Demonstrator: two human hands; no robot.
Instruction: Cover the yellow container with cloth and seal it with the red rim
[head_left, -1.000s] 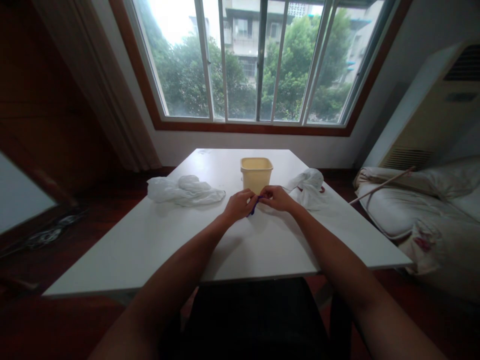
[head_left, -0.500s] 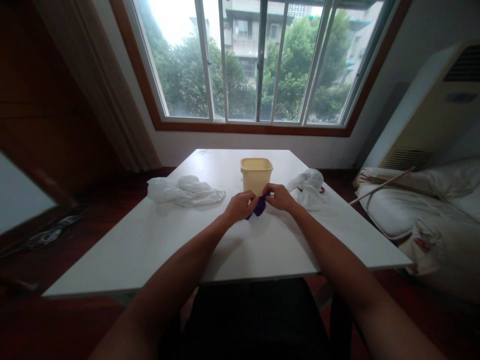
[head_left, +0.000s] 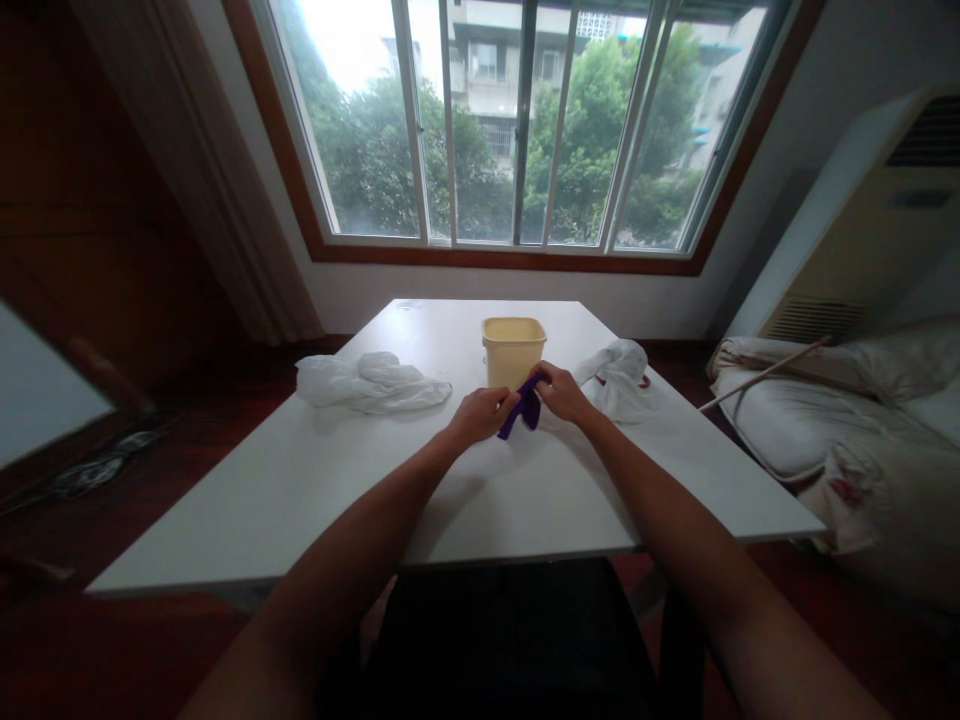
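A small piece of purple cloth (head_left: 529,408) is stretched between my two hands, above the white table (head_left: 525,490). My left hand (head_left: 484,414) is closed on its left end, thumb on top. My right hand (head_left: 561,390) pinches the upper right end. Two folds of the cloth hang down below my fingers; whether it is a sock or some other small item I cannot tell. Just behind my hands stands a pale yellow plastic bin (head_left: 514,355), upright, its lower front partly covered by my fingers and the cloth.
A crumpled white plastic bag (head_left: 367,383) lies left of my hands. Another white plastic bag (head_left: 621,375), with something reddish beside it, sits to the right. Beyond the table's right edge are a covered sofa (head_left: 795,420) and a thin stick (head_left: 765,374). A window (head_left: 480,130) is ahead.
The purple cloth has opened out and shows more of itself, with two hanging folds. My right hand has risen slightly; my left hand has barely moved.
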